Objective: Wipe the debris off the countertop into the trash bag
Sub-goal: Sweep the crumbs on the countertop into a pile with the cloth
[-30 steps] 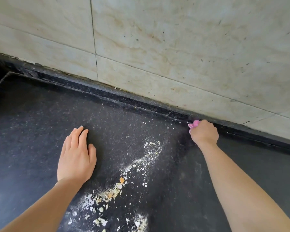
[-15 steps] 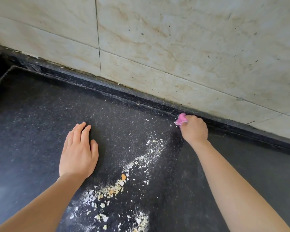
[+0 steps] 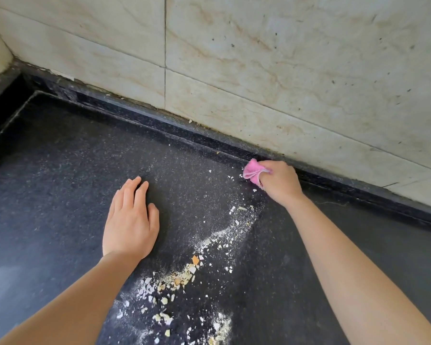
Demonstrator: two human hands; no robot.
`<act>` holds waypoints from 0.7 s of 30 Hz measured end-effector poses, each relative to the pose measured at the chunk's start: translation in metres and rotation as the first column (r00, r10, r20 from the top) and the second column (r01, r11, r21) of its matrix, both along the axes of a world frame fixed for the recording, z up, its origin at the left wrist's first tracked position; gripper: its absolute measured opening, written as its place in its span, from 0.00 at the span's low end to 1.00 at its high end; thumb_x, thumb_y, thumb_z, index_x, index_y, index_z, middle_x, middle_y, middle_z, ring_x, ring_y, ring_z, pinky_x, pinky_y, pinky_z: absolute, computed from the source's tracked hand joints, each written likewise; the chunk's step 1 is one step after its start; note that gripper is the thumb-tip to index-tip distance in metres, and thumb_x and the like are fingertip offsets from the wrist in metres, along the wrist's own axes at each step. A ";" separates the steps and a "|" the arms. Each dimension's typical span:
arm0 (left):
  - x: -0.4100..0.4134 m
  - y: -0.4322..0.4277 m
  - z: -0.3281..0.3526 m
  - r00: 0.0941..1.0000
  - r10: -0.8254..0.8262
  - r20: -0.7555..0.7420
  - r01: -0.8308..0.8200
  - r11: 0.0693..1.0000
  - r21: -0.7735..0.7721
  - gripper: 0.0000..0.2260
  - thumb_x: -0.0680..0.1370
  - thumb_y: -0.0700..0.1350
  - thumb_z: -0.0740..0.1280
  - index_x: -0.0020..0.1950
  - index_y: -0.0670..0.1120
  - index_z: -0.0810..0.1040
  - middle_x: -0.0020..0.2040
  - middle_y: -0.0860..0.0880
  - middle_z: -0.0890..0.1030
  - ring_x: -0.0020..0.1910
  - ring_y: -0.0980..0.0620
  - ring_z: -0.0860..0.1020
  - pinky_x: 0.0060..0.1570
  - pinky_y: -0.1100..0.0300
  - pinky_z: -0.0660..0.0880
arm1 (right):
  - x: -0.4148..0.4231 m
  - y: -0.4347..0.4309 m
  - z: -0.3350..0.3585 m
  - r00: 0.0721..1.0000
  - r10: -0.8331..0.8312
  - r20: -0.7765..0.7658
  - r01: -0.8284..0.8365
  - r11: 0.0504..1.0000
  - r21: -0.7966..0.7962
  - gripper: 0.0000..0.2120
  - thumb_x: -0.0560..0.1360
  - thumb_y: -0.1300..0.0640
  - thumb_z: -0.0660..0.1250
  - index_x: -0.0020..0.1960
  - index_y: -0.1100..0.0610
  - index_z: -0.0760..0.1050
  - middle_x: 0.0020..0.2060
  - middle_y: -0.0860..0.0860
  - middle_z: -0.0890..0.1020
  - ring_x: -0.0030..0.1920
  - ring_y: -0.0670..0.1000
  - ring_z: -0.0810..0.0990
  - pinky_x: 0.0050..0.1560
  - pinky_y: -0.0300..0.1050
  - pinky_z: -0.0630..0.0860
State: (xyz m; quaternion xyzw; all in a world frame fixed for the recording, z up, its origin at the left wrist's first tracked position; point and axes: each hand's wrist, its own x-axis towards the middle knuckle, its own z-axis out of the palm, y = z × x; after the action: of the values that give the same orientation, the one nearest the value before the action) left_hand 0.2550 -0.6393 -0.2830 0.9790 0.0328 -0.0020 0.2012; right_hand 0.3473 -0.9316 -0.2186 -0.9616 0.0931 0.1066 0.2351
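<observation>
Pink cloth [image 3: 253,171] clamped in right hand [image 3: 279,183], fingers [image 3: 268,171] curled, 1 o'clock; left hand [image 3: 131,220] flat on table [image 3: 47,195], fingers straight, together. Streak of debris [image 3: 184,275] runs 1–7 o'clock.

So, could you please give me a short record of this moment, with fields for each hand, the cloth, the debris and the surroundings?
left hand: flat on the countertop, fingers straight, holding nothing
right hand: grips the pink cloth beside the raised back ledge
pink cloth: bunched, sticking out of the fist, down at the countertop
debris: pale shards and powder in a trail from near the cloth toward the near edge, between the arms
tiled wall: pale, stained, behind the ledge
trash bag: not in view
</observation>
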 end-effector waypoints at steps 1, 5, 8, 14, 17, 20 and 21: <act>0.000 0.000 0.000 1.000 -0.002 0.003 0.002 1.000 0.004 0.23 0.80 0.49 0.50 0.72 0.41 0.65 0.74 0.45 0.64 0.75 0.46 0.58 0.75 0.50 0.55 | 0.004 -0.001 0.005 1.000 -0.011 0.009 0.011 0.999 0.040 0.12 0.75 0.62 0.59 0.38 0.59 0.79 0.27 0.54 0.78 0.28 0.53 0.72 0.33 0.45 0.67; 0.000 0.000 0.001 1.000 0.000 -0.002 0.001 1.000 0.007 0.24 0.79 0.50 0.49 0.72 0.41 0.65 0.74 0.45 0.64 0.75 0.47 0.58 0.75 0.51 0.54 | 0.005 0.024 -0.004 0.996 0.004 0.087 0.004 0.995 -0.095 0.15 0.76 0.63 0.59 0.53 0.51 0.82 0.37 0.56 0.84 0.35 0.57 0.80 0.35 0.47 0.71; 0.001 0.001 0.000 1.000 -0.002 0.003 0.002 1.000 0.000 0.24 0.79 0.50 0.50 0.72 0.41 0.65 0.73 0.44 0.64 0.75 0.46 0.58 0.75 0.50 0.55 | -0.010 0.048 -0.006 0.993 0.095 0.074 -0.078 0.976 -0.201 0.19 0.78 0.63 0.60 0.64 0.48 0.78 0.42 0.58 0.84 0.43 0.61 0.81 0.39 0.47 0.70; -0.001 0.001 0.002 1.000 -0.008 -0.010 0.008 1.000 -0.013 0.23 0.79 0.49 0.51 0.71 0.39 0.66 0.73 0.43 0.65 0.74 0.44 0.60 0.74 0.47 0.57 | -0.055 0.057 0.019 0.913 0.364 -0.186 -0.359 0.931 0.058 0.17 0.74 0.66 0.58 0.53 0.53 0.83 0.33 0.56 0.82 0.24 0.46 0.69 0.27 0.42 0.65; 0.000 0.001 0.003 1.000 -0.010 -0.007 0.010 1.000 -0.007 0.23 0.79 0.49 0.50 0.71 0.40 0.66 0.73 0.43 0.65 0.74 0.44 0.59 0.74 0.48 0.56 | -0.054 0.039 0.034 0.950 0.295 -0.103 -0.285 0.953 0.097 0.15 0.77 0.62 0.59 0.51 0.53 0.83 0.35 0.54 0.85 0.23 0.44 0.69 0.25 0.35 0.61; 0.000 0.001 0.001 1.000 -0.010 0.000 0.010 1.000 -0.016 0.22 0.80 0.48 0.52 0.71 0.39 0.66 0.73 0.42 0.65 0.74 0.44 0.60 0.74 0.48 0.56 | -0.028 -0.002 0.034 0.983 0.172 -0.061 -0.175 0.983 -0.055 0.15 0.77 0.59 0.61 0.45 0.42 0.81 0.34 0.48 0.84 0.32 0.51 0.80 0.30 0.37 0.69; 0.000 0.001 0.001 1.000 -0.013 0.002 0.013 1.000 -0.015 0.23 0.80 0.48 0.51 0.71 0.39 0.66 0.73 0.42 0.65 0.74 0.44 0.60 0.74 0.48 0.55 | -0.020 -0.015 0.027 0.989 0.122 -0.089 -0.133 0.983 -0.129 0.16 0.76 0.62 0.61 0.46 0.42 0.81 0.37 0.50 0.84 0.37 0.54 0.82 0.33 0.40 0.72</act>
State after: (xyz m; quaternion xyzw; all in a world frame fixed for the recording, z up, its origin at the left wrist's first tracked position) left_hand 0.2550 -0.6378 -0.2822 0.9777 0.0261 -0.0024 0.2086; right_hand 0.3272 -0.9469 -0.1919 -0.9742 0.0478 0.1537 0.1583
